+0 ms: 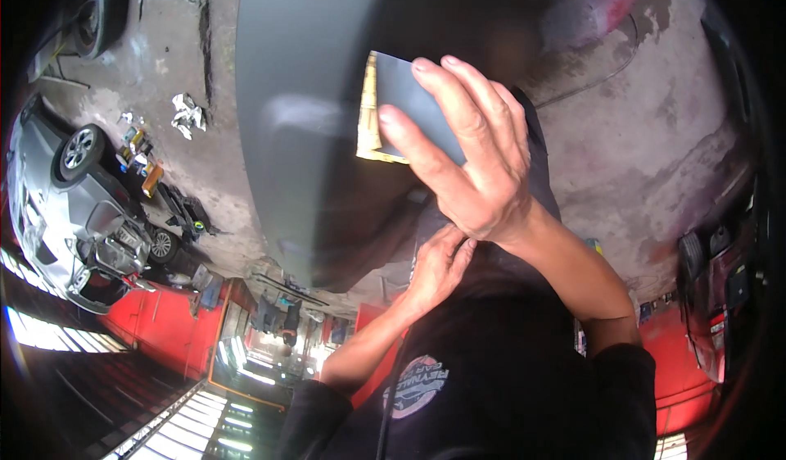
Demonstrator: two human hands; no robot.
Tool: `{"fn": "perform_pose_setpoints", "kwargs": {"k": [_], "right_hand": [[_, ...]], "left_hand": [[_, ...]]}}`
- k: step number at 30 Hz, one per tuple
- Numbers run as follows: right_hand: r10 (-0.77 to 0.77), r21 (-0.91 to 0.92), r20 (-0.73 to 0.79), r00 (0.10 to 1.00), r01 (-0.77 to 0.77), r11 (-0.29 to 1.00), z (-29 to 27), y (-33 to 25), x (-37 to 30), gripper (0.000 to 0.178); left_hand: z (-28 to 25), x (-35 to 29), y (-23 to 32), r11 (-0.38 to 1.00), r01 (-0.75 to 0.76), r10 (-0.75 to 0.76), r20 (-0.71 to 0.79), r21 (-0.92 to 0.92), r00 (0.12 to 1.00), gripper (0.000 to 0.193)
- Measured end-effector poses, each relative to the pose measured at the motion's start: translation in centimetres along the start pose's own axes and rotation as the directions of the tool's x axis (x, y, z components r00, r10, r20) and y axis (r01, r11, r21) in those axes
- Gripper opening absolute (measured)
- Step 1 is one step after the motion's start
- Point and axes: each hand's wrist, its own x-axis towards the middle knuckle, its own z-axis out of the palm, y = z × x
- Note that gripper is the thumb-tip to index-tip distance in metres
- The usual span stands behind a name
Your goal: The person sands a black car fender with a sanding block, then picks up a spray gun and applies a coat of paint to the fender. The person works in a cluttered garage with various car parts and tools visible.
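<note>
My right hand (483, 161) lies over a folded square sheet (401, 91), grey on its face with yellow, marked edges, which looks like sandpaper. Its thumb and fingertips rest spread on the grey face. Beneath and beyond it is a smooth, dark grey, curved panel (282, 173), partly in deep shadow. Close below my right wrist, my left hand (440, 265) is closed, thumb and fingers pinched together near my dark clothing. Whatever it may hold is hidden.
A silver car (74, 202) with a damaged, opened front stands at the left. White crumpled scraps (188, 114) and small tools or containers (141, 161) lie on the concrete floor (221, 132). A thin hose (598, 87) crosses the floor at right, near a pinkish-red panel (594, 5).
</note>
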Motion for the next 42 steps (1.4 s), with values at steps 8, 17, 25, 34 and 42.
{"fn": "perform_pose_setpoints", "kwargs": {"k": [8,17,25,34,42], "right_hand": [[0.034,-0.035,0.043,0.998,-0.033,0.999,-0.3,0.8,0.0,0.047],[0.058,0.186,0.297,0.953,-0.118,0.976,-4.5,-0.7,-6.0,0.041],[0.097,0.485,0.456,0.885,-0.338,0.807,-5.8,-1.6,-6.3,0.052],[0.093,0.535,0.457,0.885,-0.357,0.766,-6.1,-1.6,-6.0,0.047],[0.028,0.127,-0.006,1.0,-0.027,0.991,0.1,1.4,-1.3,0.043]], "left_hand": [[0.2,-0.1,-0.3,0.999,0.036,-0.036,-0.006,-0.022,0.999,0.022],[-2.2,0.2,3.8,0.891,-0.27,0.103,-0.415,-0.366,0.904,0.038],[-3.9,1.4,3.9,0.787,-0.476,0.252,-0.499,-0.392,0.829,0.047],[-5.4,1.4,4.6,0.791,-0.472,0.318,-0.398,-0.389,0.861,0.041],[-3.4,1.0,5.7,0.769,-0.337,0.136,-0.376,-0.543,0.917,0.04]]}}
